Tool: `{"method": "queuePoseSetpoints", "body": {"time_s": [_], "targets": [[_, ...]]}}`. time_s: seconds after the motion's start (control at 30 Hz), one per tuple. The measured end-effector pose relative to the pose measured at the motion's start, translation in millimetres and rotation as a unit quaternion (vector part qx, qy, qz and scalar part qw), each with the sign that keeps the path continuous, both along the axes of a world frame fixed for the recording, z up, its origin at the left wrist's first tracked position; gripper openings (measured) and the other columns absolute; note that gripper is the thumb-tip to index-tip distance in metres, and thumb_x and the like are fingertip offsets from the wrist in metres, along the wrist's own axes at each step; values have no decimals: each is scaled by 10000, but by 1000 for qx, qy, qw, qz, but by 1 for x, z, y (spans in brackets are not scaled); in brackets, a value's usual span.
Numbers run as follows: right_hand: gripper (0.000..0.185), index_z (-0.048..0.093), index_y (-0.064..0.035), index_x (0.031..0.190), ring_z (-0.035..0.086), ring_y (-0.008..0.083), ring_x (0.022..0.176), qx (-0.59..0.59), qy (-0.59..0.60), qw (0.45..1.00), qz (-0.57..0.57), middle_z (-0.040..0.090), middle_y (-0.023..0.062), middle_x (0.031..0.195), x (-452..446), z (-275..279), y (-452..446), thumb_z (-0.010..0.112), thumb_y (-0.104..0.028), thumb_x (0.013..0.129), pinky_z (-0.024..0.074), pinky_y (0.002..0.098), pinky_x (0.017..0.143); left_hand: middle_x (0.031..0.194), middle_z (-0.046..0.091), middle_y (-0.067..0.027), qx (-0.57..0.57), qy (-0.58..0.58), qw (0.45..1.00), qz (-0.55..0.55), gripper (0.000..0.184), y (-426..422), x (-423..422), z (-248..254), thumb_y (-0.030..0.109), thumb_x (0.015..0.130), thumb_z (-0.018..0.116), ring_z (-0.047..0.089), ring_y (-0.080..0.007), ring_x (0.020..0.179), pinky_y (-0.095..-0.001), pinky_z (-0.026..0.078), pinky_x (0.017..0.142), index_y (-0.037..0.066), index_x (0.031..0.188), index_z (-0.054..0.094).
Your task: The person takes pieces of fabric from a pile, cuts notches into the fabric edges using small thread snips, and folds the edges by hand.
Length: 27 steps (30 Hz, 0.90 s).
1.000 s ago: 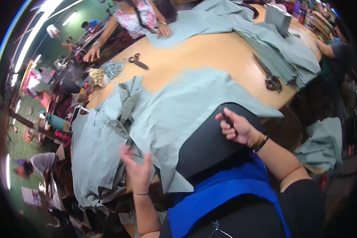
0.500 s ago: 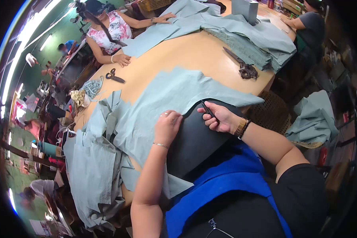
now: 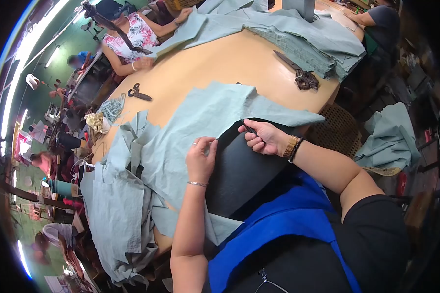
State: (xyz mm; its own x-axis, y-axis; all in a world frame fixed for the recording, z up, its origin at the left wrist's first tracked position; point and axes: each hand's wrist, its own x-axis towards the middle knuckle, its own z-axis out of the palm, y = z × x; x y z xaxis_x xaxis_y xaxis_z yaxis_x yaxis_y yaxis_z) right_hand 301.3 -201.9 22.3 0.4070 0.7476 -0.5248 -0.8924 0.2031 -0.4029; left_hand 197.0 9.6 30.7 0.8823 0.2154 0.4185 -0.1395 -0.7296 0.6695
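Note:
A sheet of pale grey-green cloth [image 3: 200, 112] lies over the table edge and hangs towards my lap. My left hand [image 3: 202, 157] pinches its near edge between thumb and fingers. My right hand [image 3: 265, 137] is closed round black scissors [image 3: 250, 130] at the same edge, a little to the right. Their blades are hidden by the cloth, and a small dark tip shows beyond its far edge. Under both hands lies a dark grey panel [image 3: 244, 168], above my blue apron [image 3: 278, 215].
Other scissors [image 3: 140, 93] and large shears [image 3: 296, 71] with wrapped handles lie on the tan table [image 3: 215, 63]. Cloth is stacked at the far right and heaped [image 3: 115, 210] at the left. A co-worker [image 3: 132, 39] handles cloth across the table. A woven basket [image 3: 335, 132] stands right.
My left hand has shifted slightly left with the cloth edge. My right hand has moved a little left, and the scissors now sit against the cloth. The co-worker across has lifted cloth.

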Motion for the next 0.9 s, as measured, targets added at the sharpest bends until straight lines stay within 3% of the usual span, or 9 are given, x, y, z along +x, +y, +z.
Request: {"method": "queuePoseSetpoints", "body": {"time_s": [0.1, 0.3, 0.83, 0.9], "targets": [[333, 501, -110, 1102, 311, 37, 498, -6, -25, 1000, 9, 397, -42, 661, -6, 1, -4, 415, -428, 1054, 260, 170, 394, 910, 689, -79, 8, 8, 1000, 3, 100, 3, 0, -2, 158, 890, 697, 682, -232, 805, -327, 527, 711, 61, 914, 698], [340, 505, -105, 1100, 302, 36, 495, 0, 4, 1000, 18, 383, -46, 653, -2, 6, 0, 436, -434, 1046, 257, 173, 394, 914, 692, -78, 7, -1, 1000, 6, 95, 2, 0, -2, 153, 887, 696, 684, -235, 810, -323, 529, 716, 60, 905, 697], [325, 511, -104, 1092, 304, 40, 485, -16, -52, 998, 26, 391, -43, 648, -9, 2, -2, 463, -421, 1039, 240, 182, 391, 931, 686, -86, 15, -15, 1000, 7, 103, 4, 0, -5, 175, 884, 695, 677, -273, 824, -355, 530, 718, 81, 926, 697], [332, 513, -101, 1094, 308, 41, 478, -26, -28, 999, 23, 395, -41, 642, -7, 11, 2, 460, -424, 1040, 243, 180, 389, 927, 687, -104, 4, 13, 1000, 2, 110, 3, -2, -2, 150, 881, 703, 678, -249, 803, -336, 528, 718, 48, 922, 700]]}}
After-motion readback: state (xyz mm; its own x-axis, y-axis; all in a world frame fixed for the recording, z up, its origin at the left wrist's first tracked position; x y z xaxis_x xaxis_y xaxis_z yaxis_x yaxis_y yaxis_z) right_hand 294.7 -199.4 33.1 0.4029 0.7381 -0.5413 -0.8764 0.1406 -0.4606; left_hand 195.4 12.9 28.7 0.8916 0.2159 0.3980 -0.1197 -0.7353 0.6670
